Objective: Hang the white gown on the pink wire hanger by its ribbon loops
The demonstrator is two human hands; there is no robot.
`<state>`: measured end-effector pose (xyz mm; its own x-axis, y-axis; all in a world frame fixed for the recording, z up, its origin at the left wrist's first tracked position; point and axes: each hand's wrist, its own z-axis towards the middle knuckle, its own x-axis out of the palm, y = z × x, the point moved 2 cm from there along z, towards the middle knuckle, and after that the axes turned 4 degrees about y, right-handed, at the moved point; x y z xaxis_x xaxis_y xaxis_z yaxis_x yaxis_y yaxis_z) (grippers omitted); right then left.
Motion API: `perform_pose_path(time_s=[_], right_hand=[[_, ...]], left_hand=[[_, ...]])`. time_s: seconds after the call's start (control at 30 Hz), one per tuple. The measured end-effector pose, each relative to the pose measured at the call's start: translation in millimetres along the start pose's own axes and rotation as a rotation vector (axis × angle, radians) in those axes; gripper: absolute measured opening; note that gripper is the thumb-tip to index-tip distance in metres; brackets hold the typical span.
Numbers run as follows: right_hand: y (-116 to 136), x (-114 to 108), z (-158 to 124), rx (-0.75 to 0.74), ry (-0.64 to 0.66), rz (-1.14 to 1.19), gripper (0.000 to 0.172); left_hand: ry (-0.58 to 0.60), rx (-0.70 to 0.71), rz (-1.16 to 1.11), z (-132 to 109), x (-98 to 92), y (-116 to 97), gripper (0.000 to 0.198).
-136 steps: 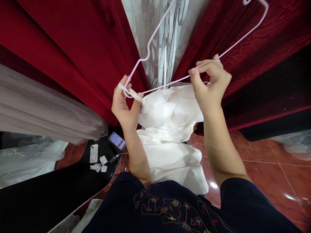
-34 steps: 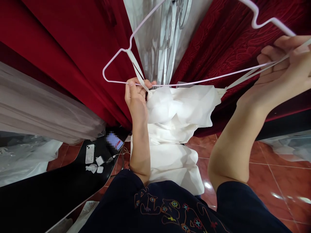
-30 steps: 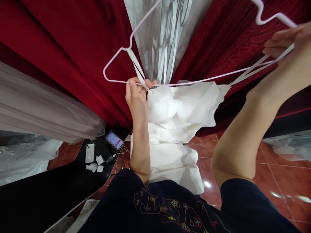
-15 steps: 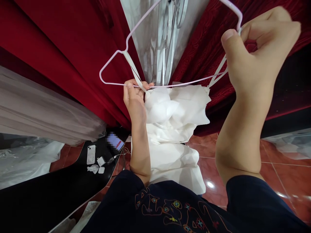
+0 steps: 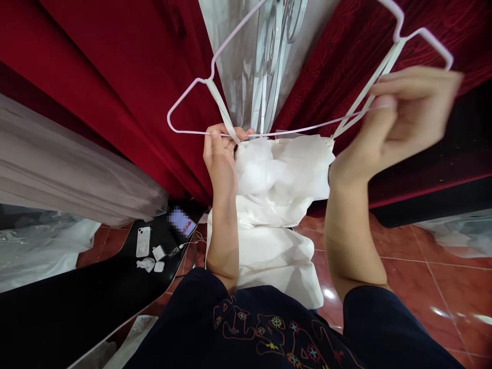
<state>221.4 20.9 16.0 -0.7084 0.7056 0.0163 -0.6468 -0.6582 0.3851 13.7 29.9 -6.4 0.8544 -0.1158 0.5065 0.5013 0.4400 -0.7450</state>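
Observation:
A pale lilac hanger [image 5: 188, 96] carries a white dress [image 5: 300, 164] by its thin straps, one in each notch. My left hand [image 5: 223, 148] is closed around the hanger's bottom bar, by the left strap [image 5: 220, 105] and the dress's top edge. At the right strap [image 5: 378, 74], my right hand [image 5: 407, 118] has its thumb and fingers pinched together. Slight motion blur softens that hand, and it covers the right end of the bottom bar. Below my hands the dress hangs in folds in front of my body.
Red curtains [image 5: 115, 77] flank a silvery-white fabric [image 5: 230, 51] behind the hanger. On a black table [image 5: 96, 287] at left lie a white phone [image 5: 143, 242], a lit phone [image 5: 182, 221], a charger [image 5: 158, 252] and a small white case [image 5: 159, 266]. Red tiles [image 5: 407, 277] cover the floor.
My right hand has left the hanger's right notch and moved down along the strap. The hanger has shifted slightly right, and my left hand has kept its hold.

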Motion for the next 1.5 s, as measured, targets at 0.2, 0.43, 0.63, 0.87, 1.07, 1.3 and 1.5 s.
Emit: perform_pose_path(time_s=[0.2,0.43,0.63,0.87,1.07,1.3,1.5], right_hand=[[34,42,-37,0.061,0.74,-0.077,0.025],[24,34,-40,0.073,0.644,-0.077,0.031],[25,39,-35,0.163,0.584,-0.036,0.029],[17,45,-37,0.204,0.551,-0.022,0.026],[19,41,-36,0.183,0.558,-0.01,0.026],[12,39,-34,0.185,0.585,-0.025,0.03],[12,31,-30,0.181,0.591,-0.02,0.032]], left_hand=[[-0.025,0.05,0.052,-4,3.8,-3,0.027],[0.051,0.072,0.196,-17,6.3,0,0.01],[-0.03,0.164,0.621,-24,2.2,-12,0.02],[0.082,-0.005,0.496,-26,5.8,-58,0.026],[0.128,-0.086,0.232,-11,-5.8,-85,0.042],[0.068,0.052,0.438,-11,-2.6,-97,0.037],[0.085,0.052,0.408,3,-4.5,-110,0.015]])
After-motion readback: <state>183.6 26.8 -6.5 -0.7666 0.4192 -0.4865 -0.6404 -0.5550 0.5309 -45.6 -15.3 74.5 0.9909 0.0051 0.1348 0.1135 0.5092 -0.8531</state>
